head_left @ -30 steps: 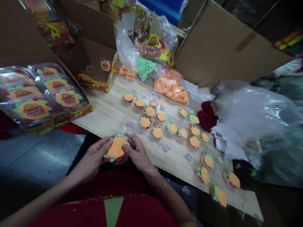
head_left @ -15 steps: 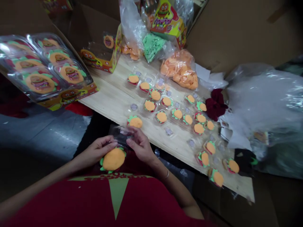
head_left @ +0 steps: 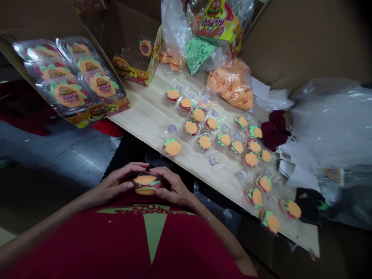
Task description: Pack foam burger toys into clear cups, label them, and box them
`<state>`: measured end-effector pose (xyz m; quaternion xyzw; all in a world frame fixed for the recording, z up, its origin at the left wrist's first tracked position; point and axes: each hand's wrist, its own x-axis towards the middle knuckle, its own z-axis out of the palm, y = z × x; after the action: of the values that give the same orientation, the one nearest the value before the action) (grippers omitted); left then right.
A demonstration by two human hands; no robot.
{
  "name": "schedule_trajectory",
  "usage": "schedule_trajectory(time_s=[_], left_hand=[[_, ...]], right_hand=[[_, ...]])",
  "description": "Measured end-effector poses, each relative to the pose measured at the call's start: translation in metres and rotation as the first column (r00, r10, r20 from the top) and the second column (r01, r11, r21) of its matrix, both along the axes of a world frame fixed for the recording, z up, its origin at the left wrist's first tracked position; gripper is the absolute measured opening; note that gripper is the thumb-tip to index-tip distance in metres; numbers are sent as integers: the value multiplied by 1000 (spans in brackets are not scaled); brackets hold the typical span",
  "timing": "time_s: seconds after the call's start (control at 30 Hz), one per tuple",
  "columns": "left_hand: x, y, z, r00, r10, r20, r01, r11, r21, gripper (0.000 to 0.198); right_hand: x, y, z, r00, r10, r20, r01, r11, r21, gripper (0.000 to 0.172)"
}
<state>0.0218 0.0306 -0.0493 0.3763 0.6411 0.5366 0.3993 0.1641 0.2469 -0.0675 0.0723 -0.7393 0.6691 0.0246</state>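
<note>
Both hands hold one burger-shaped toy [head_left: 146, 184] in a clear plastic shell, close to my body over a red shirt. My left hand [head_left: 117, 182] curls round its left side. My right hand [head_left: 172, 187] presses on its right side, fingers bent over the top. Just beyond them, a single burger piece [head_left: 172, 147] lies at the near edge of a wooden board [head_left: 148, 116]. Several more burger pieces in small clear shells, such as one [head_left: 205, 142], are spread in rows across the board.
A display tray of packed burgers [head_left: 69, 81] leans at the left. Bags of orange pieces [head_left: 232, 83] and green pieces [head_left: 199, 52] and a printed box [head_left: 219, 19] sit at the back. Dark red pieces [head_left: 274, 130] and clear plastic [head_left: 328, 128] lie right.
The clear shell went over the burger, which now sits edge-on between both hands. One burger piece now lies at the board's near edge. The view shifted right and down.
</note>
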Motion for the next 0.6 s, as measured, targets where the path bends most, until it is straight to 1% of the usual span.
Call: schedule_trajectory(time_s=[0.03,0.1,0.2,0.3,0.37,0.4,0.43,0.47,0.53,0.6], left_hand=[[2,4,-1,999,31,-12,-31,1000,-5,39],[6,12,-1,997,69,-38,-71,996,-59,41],[4,20,-3,988,114,-106,-126,985,-118,40],[1,27,-3,978,148,-148,-164,981,-105,36],[1,28,0,979,145,-139,-157,984,-79,34],[2,27,1,985,128,-113,-134,990,-49,34],[4,25,2,994,94,-64,-95,995,-17,38],[7,23,3,999,55,1,-55,998,15,46],[10,16,4,992,-5,128,-5,997,73,72],[11,11,3,976,-42,212,22,995,96,95]], right_hand=[[0,-1,-2,999,-36,27,36,999,7,55],[1,-4,-5,989,-128,70,126,991,44,49],[-2,-7,-8,970,-226,85,217,971,100,46],[-7,-6,-8,962,-272,14,267,952,149,52],[-8,-5,-6,959,-276,-59,282,944,172,56],[-7,-4,-5,958,-268,-98,281,944,171,58],[-5,-4,-4,956,-253,-149,276,947,164,61],[-3,-5,-4,948,-240,-210,274,949,155,66],[2,-7,-3,912,-220,-345,289,943,163,78],[6,-9,-3,869,-196,-455,313,929,198,86]])
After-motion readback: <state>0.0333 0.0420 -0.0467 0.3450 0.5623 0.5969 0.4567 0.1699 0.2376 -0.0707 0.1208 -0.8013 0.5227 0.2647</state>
